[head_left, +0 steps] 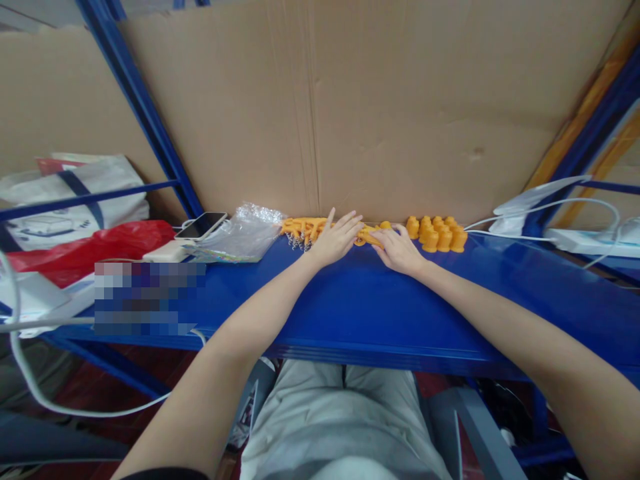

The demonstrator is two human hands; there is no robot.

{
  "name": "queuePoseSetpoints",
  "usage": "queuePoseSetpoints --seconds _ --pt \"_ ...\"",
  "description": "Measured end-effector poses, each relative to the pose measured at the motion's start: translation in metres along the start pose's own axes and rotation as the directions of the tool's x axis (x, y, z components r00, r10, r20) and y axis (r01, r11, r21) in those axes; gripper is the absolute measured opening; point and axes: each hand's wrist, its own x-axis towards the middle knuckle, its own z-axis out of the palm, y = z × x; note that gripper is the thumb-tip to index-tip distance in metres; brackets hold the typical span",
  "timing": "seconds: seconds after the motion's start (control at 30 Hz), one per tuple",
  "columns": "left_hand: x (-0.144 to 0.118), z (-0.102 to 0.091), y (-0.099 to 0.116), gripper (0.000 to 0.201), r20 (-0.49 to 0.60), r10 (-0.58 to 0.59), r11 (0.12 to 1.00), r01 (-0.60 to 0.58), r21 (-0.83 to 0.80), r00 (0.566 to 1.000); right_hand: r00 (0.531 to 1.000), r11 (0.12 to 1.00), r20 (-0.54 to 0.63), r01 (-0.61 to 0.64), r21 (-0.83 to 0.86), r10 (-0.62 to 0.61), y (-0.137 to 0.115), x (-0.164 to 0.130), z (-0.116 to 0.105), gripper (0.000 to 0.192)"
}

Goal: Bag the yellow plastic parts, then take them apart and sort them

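Observation:
My left hand (336,240) lies with outstretched fingers over a row of small orange pieces (300,227) along the back of the blue shelf. Small metal chains (299,245) hang from the row's front at its left end. My right hand (403,252) is at the right end of this row, its thumb and bent fingers around an orange piece (370,236). The fingers of both hands hide part of the row. To the right of my right hand stands a block of upright orange figures (443,235), several deep, apart from it.
A clear plastic bag (245,233), a phone (203,226) and a red bag (100,243) lie on the left. Cardboard (400,113) rises behind the blue shelf (350,313). White cables (537,237) and a power strip (595,242) are at the right.

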Motion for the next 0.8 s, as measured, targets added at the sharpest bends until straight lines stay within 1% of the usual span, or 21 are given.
queuePoseSetpoints --seconds 0.1,0.2,0.3,0.37,0.47,0.6,0.7,0.8 --pt "0.001 0.003 0.001 0.03 0.006 0.018 1.0 -0.018 0.011 1.0 1.0 1.0 -0.003 -0.004 -0.011 0.004 0.0 0.0 0.001 0.051" --pt "0.001 0.007 0.0 0.024 0.007 0.037 0.999 -0.037 0.029 0.999 0.999 0.999 -0.04 0.015 -0.035 -0.016 0.003 -0.001 0.004 0.049" --pt "0.001 0.01 0.0 0.023 -0.001 0.058 0.997 -0.058 0.047 0.998 0.996 0.995 -0.073 0.051 -0.088 -0.057 0.005 -0.001 0.008 0.046" --pt "0.001 0.01 0.002 0.022 0.011 0.05 0.997 -0.05 0.054 0.999 0.995 0.99 -0.076 0.061 -0.13 -0.071 0.006 0.0 0.009 0.045" --pt "0.002 0.008 0.006 0.023 0.057 0.002 0.999 -0.005 0.038 0.998 0.994 0.981 -0.075 0.068 -0.18 -0.083 0.005 0.001 0.009 0.042" --pt "0.005 0.007 0.009 0.023 0.104 -0.095 0.994 0.1 -0.049 0.99 0.991 0.971 -0.093 0.07 -0.228 -0.093 0.002 0.005 0.005 0.039" --pt "0.007 0.009 0.009 0.022 0.132 -0.164 0.976 0.181 -0.124 0.977 0.99 0.968 -0.114 0.05 -0.246 -0.08 0.0 0.007 0.001 0.037" --pt "0.009 0.01 0.01 0.022 0.165 -0.198 0.96 0.225 -0.165 0.966 0.99 0.969 -0.121 0.036 -0.244 -0.068 0.001 0.007 -0.001 0.035"
